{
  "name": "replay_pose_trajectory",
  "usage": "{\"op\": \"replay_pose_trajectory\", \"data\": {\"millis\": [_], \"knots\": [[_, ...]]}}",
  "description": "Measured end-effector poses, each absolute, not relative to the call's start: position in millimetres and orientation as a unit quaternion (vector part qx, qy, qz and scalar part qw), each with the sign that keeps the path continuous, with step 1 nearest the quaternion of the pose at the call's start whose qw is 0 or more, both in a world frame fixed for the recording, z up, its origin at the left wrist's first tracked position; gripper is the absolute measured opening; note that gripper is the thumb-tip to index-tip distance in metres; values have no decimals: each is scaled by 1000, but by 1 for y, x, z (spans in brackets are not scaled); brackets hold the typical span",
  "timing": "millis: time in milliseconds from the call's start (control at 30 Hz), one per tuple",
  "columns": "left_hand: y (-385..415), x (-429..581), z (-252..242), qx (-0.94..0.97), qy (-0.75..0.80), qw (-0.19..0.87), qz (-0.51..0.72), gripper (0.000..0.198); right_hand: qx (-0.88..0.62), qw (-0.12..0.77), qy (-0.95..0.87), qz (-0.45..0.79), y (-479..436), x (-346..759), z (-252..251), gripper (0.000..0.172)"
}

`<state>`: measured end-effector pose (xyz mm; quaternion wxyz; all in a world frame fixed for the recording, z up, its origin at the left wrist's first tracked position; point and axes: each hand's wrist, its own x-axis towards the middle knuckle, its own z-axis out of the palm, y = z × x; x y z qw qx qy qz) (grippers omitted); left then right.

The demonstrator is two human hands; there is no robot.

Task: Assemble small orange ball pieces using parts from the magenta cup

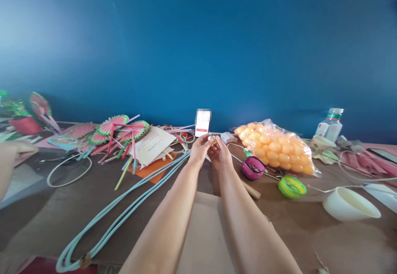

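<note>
My left hand (pixel 199 149) and my right hand (pixel 221 153) are close together over the middle of the table. Between their fingertips they pinch a small shiny round object (pixel 213 139), partly gold-coloured and partly whitish; its kind is too small to make out. Just behind the fingers stands a phone (pixel 202 126) with a lit white screen, leaning upright. A small white box (pixel 228 137) lies right of my fingertips. Beneath my forearms is a flat tan board or sheet (pixel 207 232).
Paper fans (pixel 113 125), papers (pixel 151 145) and looped pale-blue tubing (pixel 124 208) lie left. On the right are a bag of orange plastic eggs (pixel 276 146), a purple pouch (pixel 253 168), a green bowl (pixel 292 187), a white bowl (pixel 350 204) and bottles (pixel 331 126). Another person's hand (pixel 20 150) is far left.
</note>
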<state>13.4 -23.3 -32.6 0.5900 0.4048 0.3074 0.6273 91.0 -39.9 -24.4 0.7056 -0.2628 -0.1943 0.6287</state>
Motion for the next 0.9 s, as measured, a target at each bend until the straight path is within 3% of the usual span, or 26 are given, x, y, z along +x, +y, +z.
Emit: {"op": "replay_pose_trajectory", "data": {"millis": [167,500,600,667,733,800,900], "knots": [[-23,13,-30,373,305,601,637,45,-277,692,-199,636,-39,92,-25,29],[-27,15,-26,409,324,583,623,44,-277,694,-231,623,-37,94,-29,22],[-21,10,-28,328,337,585,661,36,-354,692,-225,587,-36,96,-28,24],[-17,4,-28,233,380,577,685,29,-459,692,-251,497,-39,101,-25,24],[-14,-3,-26,127,436,571,684,23,-574,647,-345,365,-46,109,-18,19],[-13,-8,-25,71,451,576,678,16,-657,527,-476,251,-54,116,-11,18],[-15,-9,-22,84,434,592,674,16,-734,336,-560,186,-63,121,-8,23]]}}
